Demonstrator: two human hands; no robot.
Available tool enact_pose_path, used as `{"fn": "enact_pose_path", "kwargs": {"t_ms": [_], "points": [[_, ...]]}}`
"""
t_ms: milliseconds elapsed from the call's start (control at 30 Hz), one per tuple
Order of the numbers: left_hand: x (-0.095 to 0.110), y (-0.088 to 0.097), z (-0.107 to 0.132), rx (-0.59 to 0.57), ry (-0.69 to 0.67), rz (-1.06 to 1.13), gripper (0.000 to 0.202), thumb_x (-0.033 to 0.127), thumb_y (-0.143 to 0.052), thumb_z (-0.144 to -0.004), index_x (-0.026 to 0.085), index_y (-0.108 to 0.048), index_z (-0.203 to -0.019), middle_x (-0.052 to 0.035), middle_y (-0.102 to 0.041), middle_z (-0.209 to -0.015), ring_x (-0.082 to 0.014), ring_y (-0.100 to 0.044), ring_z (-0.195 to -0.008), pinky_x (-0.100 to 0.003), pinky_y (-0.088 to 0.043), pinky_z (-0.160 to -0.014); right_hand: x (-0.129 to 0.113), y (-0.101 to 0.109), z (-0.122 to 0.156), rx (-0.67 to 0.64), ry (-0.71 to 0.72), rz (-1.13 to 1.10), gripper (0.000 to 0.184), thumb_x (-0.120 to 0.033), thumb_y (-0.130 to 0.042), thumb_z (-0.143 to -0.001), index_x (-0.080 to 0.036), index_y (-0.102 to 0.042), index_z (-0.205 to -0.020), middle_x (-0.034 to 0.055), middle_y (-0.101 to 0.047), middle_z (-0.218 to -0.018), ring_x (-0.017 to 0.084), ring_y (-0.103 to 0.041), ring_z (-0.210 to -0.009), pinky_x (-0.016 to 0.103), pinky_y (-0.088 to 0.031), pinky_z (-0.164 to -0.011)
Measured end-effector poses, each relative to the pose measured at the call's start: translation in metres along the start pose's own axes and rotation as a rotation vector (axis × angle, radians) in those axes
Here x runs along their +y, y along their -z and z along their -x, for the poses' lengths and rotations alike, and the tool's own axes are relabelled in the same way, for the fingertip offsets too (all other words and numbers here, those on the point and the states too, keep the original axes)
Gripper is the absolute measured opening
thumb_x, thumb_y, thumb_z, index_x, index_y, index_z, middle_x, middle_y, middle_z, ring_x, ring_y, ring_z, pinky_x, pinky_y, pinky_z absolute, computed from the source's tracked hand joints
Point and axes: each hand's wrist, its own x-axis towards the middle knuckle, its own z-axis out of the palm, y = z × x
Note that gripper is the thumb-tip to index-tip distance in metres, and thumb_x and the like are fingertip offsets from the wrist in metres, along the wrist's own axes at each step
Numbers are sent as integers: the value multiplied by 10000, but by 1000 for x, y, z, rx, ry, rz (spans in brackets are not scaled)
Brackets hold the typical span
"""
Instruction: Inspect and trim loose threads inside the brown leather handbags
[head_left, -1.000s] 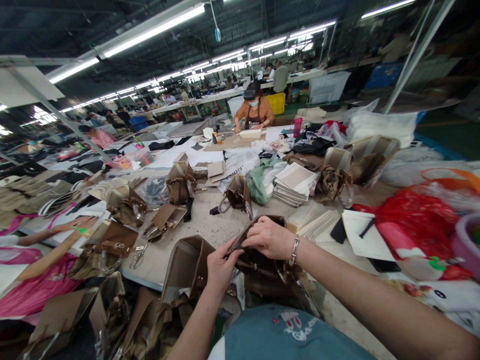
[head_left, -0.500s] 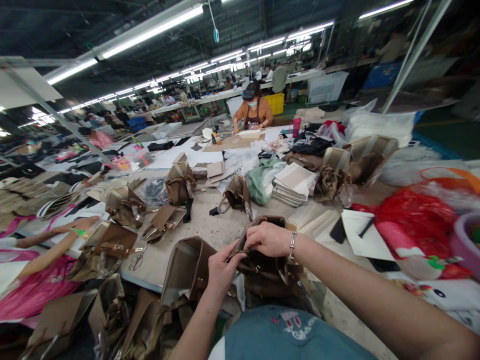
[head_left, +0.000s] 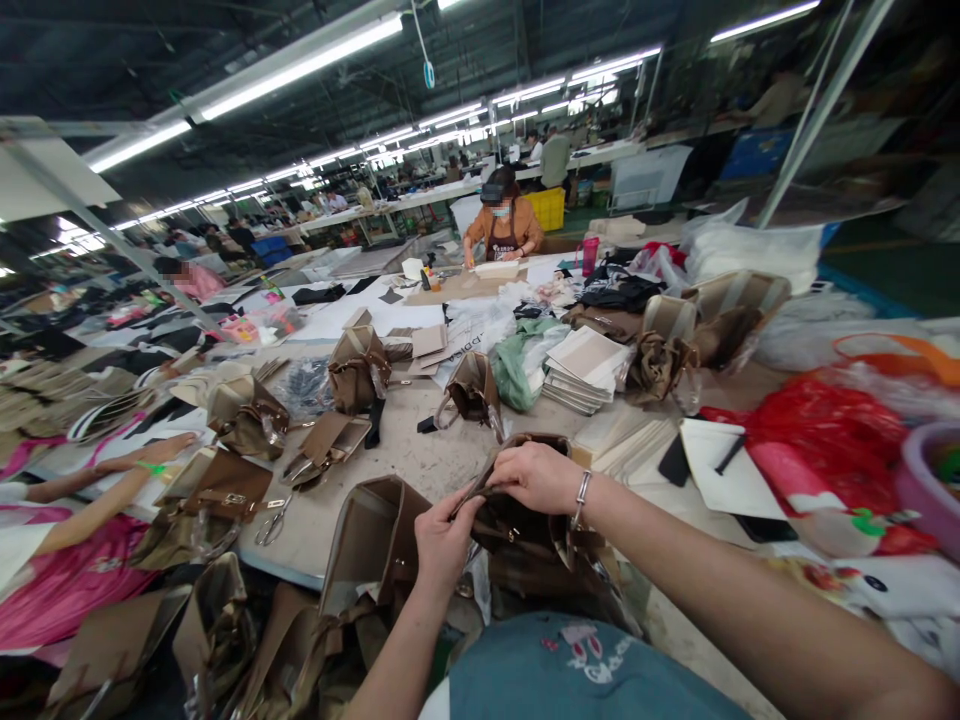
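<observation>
A brown handbag [head_left: 525, 570] stands at the table's near edge, right in front of my apron. Its upper rim is pinched by my left hand [head_left: 444, 535], thumb on top, at the left corner. Close beside it, my right hand [head_left: 529, 478] grips the same rim from above with bent fingers; the fingertips are partly hidden in the bag's opening. The bag's inside is dark and mostly covered by my hands. Just left of it stands another brown bag [head_left: 375, 540] with a stiff, lighter lining.
Several unfinished brown bags [head_left: 232, 490] lie to the left, near scissors [head_left: 274, 520]. A stack of pale panels [head_left: 585, 365] and a red plastic bag [head_left: 825, 440] are on the right. A co-worker's arm [head_left: 112, 490] reaches in from the left; another person [head_left: 502, 225] sits opposite.
Both hands stay on the bag's rim, with only a slight shift of the right fingers. The whole view has moved a little.
</observation>
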Motion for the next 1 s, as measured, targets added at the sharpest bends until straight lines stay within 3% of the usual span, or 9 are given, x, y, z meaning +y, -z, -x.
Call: {"fn": "enact_pose_path", "kwargs": {"t_ms": [367, 533, 700, 867, 1000], "points": [[0, -1, -2, 41, -16, -13, 209, 321, -628, -720, 169, -723, -828, -32, -725, -787, -191, -670, -733, -275, -551, -710, 2, 1, 5, 89, -49, 35, 179, -311, -561, -839, -198, -700, -842, 14, -659, -816, 111, -579, -724, 210, -410, -668], [-6, 0, -3, 51, -5, -25, 218, 339, -621, -729, 167, -719, -819, -29, -722, -787, -186, -664, -738, -259, -538, -699, 1, 4, 11, 131, -21, 158, 169, -271, -522, -853, -224, -681, -890, 21, -631, -896, 107, -547, -695, 228, -385, -639], [-8, 1, -5, 53, 14, -48, 241, 349, -626, -725, 154, -714, -836, -39, -721, -803, -195, -662, -753, -276, -530, -725, 2, 12, 16, 212, 1, 245, 178, -249, -488, -865, -222, -664, -878, 57, -589, -962, 155, -505, -836, 256, -382, -685], [-7, 0, -5, 49, 4, -31, 231, 345, -622, -730, 153, -710, -825, -40, -718, -809, -192, -657, -758, -278, -525, -732, 9, 15, 22, 110, 44, 217, 160, -246, -483, -873, -202, -629, -923, 43, -616, -846, 146, -519, -793, 249, -386, -680], [-4, 0, -5, 41, 1, -12, 226, 340, -623, -727, 151, -712, -813, -40, -719, -803, -190, -659, -751, -274, -527, -732, 12, 13, 24, 66, -5, 253, 180, -259, -470, -880, -207, -642, -866, 28, -615, -811, 131, -531, -748, 240, -363, -635]]}}
